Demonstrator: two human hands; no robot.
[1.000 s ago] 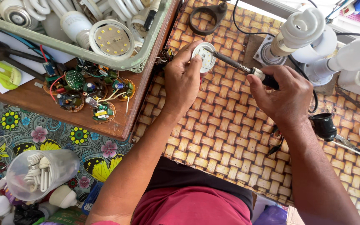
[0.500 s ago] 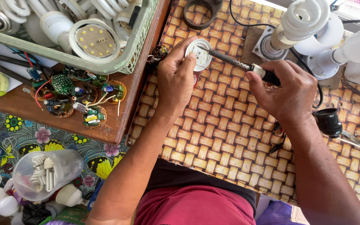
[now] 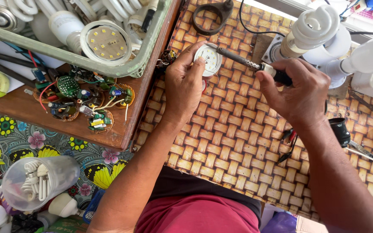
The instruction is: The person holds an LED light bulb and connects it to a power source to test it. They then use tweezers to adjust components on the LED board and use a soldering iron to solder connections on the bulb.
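Left hand (image 3: 184,84): pinching the round LED disc (image 3: 208,59) between its fingertips.
Right hand (image 3: 301,90): clamping the soldering iron (image 3: 242,61), tip touching the disc's far edge.
Below both: woven mat (image 3: 221,142).

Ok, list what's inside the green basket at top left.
The green basket holds spiral lamps, a round LED bulb and lamp bases. Its bottom is covered by them.

your left hand (image 3: 184,88) sits at about eleven o'clock from your chest, forearm running up from six, fingers curled and thumb tip pinched against the index at twelve. your right hand (image 3: 301,92) lies toward two o'clock, back of the hand up, fingers folded in a closed grip, knuckles pointing to nine, forearm coming in from five o'clock.
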